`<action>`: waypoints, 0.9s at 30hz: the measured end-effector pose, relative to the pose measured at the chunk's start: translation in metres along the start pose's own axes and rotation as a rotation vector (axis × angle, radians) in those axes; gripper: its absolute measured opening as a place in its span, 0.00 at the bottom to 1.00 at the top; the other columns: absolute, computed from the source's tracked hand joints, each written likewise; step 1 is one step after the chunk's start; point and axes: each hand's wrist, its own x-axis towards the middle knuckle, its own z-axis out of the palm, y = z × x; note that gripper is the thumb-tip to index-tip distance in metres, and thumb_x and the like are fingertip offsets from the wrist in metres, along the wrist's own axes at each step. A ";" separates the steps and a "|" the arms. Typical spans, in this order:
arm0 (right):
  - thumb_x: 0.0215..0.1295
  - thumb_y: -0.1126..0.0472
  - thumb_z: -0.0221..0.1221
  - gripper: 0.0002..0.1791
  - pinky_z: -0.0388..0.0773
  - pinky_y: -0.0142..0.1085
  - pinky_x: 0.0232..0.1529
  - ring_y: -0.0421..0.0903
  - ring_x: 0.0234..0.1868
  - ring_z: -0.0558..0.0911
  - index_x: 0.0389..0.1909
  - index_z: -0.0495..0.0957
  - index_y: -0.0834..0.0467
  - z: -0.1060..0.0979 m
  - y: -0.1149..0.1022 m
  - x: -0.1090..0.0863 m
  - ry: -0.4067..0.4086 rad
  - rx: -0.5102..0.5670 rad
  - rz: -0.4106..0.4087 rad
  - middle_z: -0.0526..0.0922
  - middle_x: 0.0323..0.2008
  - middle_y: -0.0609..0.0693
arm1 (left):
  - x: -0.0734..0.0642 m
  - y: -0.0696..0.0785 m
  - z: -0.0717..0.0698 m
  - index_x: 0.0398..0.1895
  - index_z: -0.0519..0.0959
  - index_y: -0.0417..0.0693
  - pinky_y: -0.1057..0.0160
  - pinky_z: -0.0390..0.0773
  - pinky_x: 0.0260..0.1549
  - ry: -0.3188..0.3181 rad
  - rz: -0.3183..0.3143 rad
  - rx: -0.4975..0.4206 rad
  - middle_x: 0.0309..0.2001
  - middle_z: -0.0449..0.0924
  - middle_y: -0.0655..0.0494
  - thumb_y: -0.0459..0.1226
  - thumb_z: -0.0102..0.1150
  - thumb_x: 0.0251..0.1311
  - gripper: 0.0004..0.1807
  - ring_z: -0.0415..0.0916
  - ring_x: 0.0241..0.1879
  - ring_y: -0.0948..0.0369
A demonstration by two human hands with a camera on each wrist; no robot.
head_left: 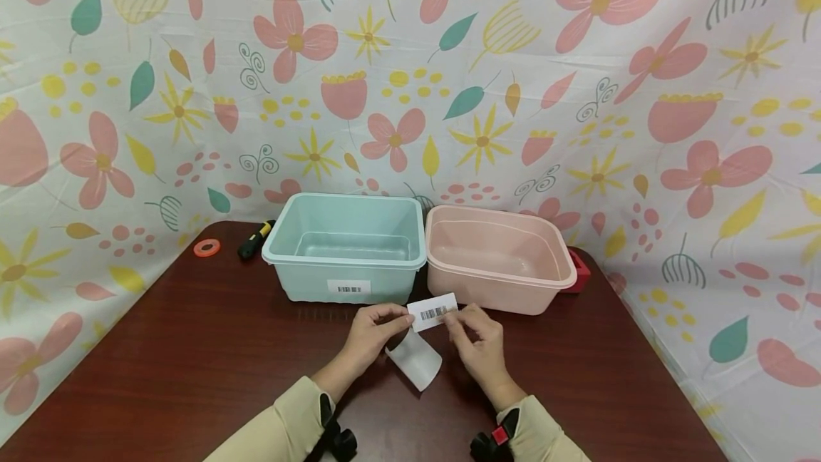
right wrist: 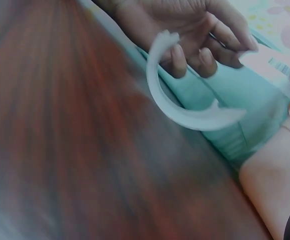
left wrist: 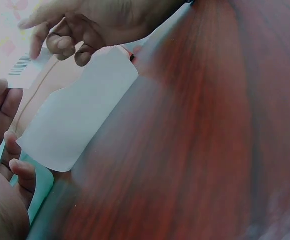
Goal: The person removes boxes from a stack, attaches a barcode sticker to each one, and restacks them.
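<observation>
A white barcode label [head_left: 432, 312] is stretched between my two hands, in front of the tubs. My left hand [head_left: 368, 337] pinches its left end between thumb and index finger. At the right end, my right hand [head_left: 482, 348] pinches the label with its fingertips. Below the label hangs a curled piece of blank white paper [head_left: 417, 361], close to the left hand's lower fingers. The right wrist view shows this paper [right wrist: 185, 117] bent into a C shape. Whether fingers grip it is unclear.
A light blue tub [head_left: 346, 273] with a barcode label [head_left: 349, 287] on its front stands beside a pink tub [head_left: 494, 287]. Behind the pink one shows a red object [head_left: 580, 271]. An orange ring [head_left: 207, 247] and a black-and-yellow handled tool [head_left: 255, 239] lie at the left.
</observation>
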 end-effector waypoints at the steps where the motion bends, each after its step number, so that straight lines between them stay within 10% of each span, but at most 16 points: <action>1: 0.53 0.82 0.64 0.10 0.72 0.25 0.26 0.39 0.25 0.76 0.31 0.84 0.65 -0.002 -0.004 0.003 0.034 -0.011 0.038 0.78 0.21 0.49 | 0.000 0.000 0.000 0.35 0.88 0.43 0.64 0.78 0.31 0.000 -0.002 -0.004 0.32 0.86 0.58 0.39 0.73 0.56 0.09 0.78 0.33 0.65; 10: 0.63 0.77 0.61 0.03 0.73 0.31 0.36 0.40 0.33 0.77 0.37 0.79 0.70 -0.010 -0.021 0.011 0.071 0.031 0.397 0.80 0.30 0.61 | 0.000 0.002 0.003 0.37 0.87 0.39 0.63 0.77 0.27 -0.001 -0.034 -0.034 0.31 0.84 0.59 0.37 0.72 0.57 0.10 0.77 0.31 0.65; 27: 0.62 0.76 0.64 0.02 0.73 0.32 0.31 0.40 0.29 0.76 0.33 0.79 0.70 -0.011 -0.022 0.010 0.070 0.086 0.486 0.80 0.28 0.63 | 0.000 0.000 0.001 0.37 0.87 0.38 0.63 0.74 0.22 -0.023 -0.047 -0.039 0.30 0.84 0.58 0.38 0.72 0.57 0.11 0.76 0.29 0.64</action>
